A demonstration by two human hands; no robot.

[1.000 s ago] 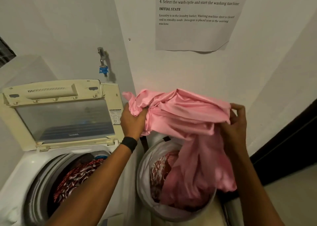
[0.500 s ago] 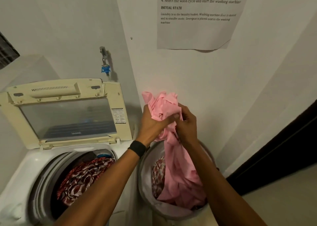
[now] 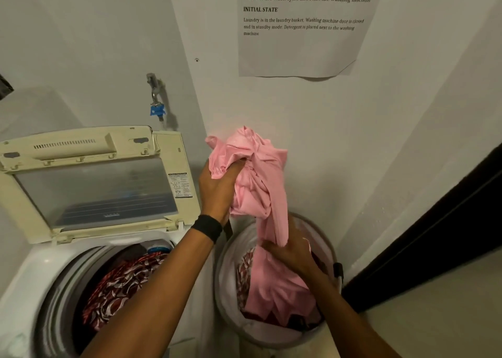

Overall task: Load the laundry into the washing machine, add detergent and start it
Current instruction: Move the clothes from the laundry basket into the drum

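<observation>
Wall sheet (image 3: 298,56): I read "3. Close the door securely", "4 Select the wash cycle and start the washing machine", "INITIAL STATE".
Lid sticker (image 3: 180,185): unreadable to me.

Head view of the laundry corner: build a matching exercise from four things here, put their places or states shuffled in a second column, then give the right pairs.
Column A
1. pink garment
2. red patterned cloth
3. washer lid
4. printed sheet

Column B
a. stuck on the wall
b. lying in the drum
c. raised open
d. gripped by the left hand, trailing into the basket

Pairs: 1-d, 2-b, 3-c, 4-a
</observation>
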